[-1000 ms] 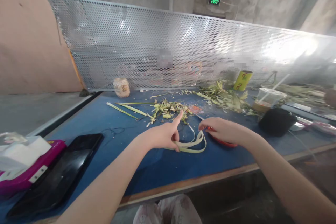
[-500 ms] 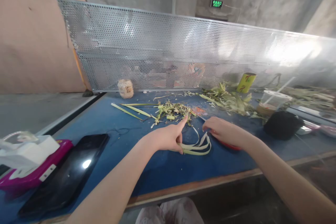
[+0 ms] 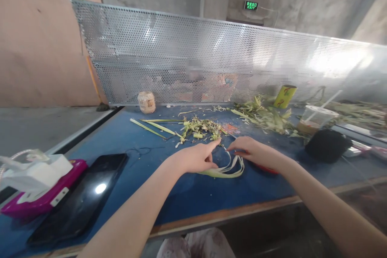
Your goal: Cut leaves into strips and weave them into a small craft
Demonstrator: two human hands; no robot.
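flat pale-green strips (image 3: 227, 175) curl into loops at the left hand (image 3: 196, 158).

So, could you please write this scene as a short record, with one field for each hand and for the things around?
Left hand: at looped pale-green strips; grip unclear
Right hand: over a red object, mostly hidden; hold unclear
Surface: blue tabletop
Beyond hands: pile of plant clippings
Left side: dark phone beside a magenta device
Right side: lidded cup with straw
Background: perforated metal screen
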